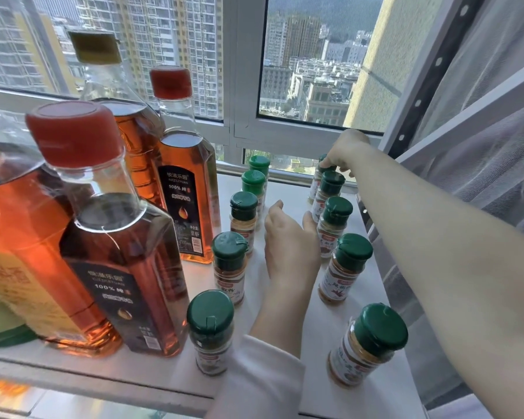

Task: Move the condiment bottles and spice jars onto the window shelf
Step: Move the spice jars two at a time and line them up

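Note:
Several amber oil bottles with red caps [121,243] stand on the left of the white window shelf [288,192]. Green-capped spice jars form two rows: a left row [229,264] and a right row [347,267]. My right hand [344,152] reaches to the far end of the right row, fingers closed on the cap of the farthest spice jar [318,176]. My left hand [288,243] rests between the rows with fingers apart, its thumb beside a right-row jar [333,225], holding nothing.
The window frame [242,125] rises right behind the shelf. A grey metal rack upright with holes [418,101] and a sheer curtain [496,131] bound the right side. The shelf's front edge [103,379] is near me.

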